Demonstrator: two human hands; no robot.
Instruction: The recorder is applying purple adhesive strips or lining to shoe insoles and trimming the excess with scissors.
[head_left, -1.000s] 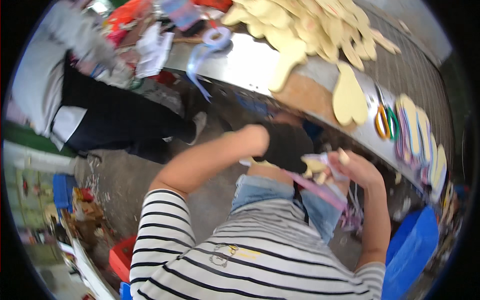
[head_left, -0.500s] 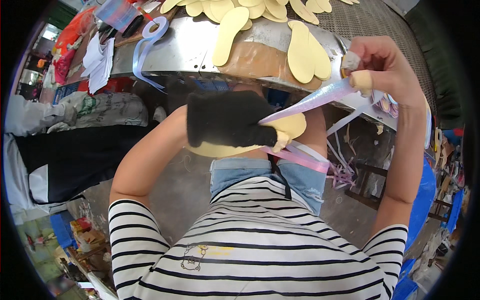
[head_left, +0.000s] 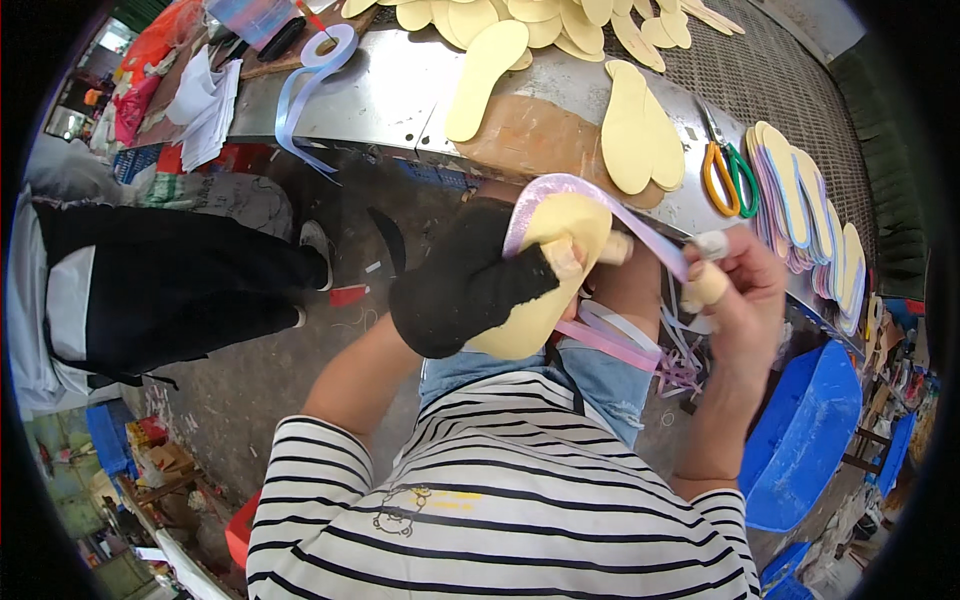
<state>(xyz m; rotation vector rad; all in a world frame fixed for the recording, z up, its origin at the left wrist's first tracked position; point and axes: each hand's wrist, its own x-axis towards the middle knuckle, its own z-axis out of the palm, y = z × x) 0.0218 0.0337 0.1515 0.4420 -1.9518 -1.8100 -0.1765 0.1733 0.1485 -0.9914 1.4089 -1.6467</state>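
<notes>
My left hand (head_left: pixel 450 290), in a black fingerless glove, grips a pale yellow insole (head_left: pixel 518 325) above my lap. Its thumb, wrapped in tape, presses on the insole's face. A shiny lilac ribbon (head_left: pixel 640 232) curves round the insole's far rounded end and stretches off to the right. The ribbon's other part is pinched in my right hand (head_left: pixel 740 285), whose thumb and a finger also wear tape wraps. More pink and white ribbon (head_left: pixel 620 340) lies across my thigh and trails toward the floor.
On the metal table (head_left: pixel 390 95) lie loose yellow insoles (head_left: pixel 485 80), scissors with orange and green handles (head_left: pixel 730 180), stacks of edged insoles (head_left: pixel 790 200) and a ribbon roll (head_left: pixel 328 48). A blue tub (head_left: pixel 805 440) stands at right. Someone in black trousers (head_left: pixel 180 280) is at left.
My left hand has turned the insole more upright, and the ribbon now goes round its far end. My right hand has come down and slightly left, still pinching the ribbon.
</notes>
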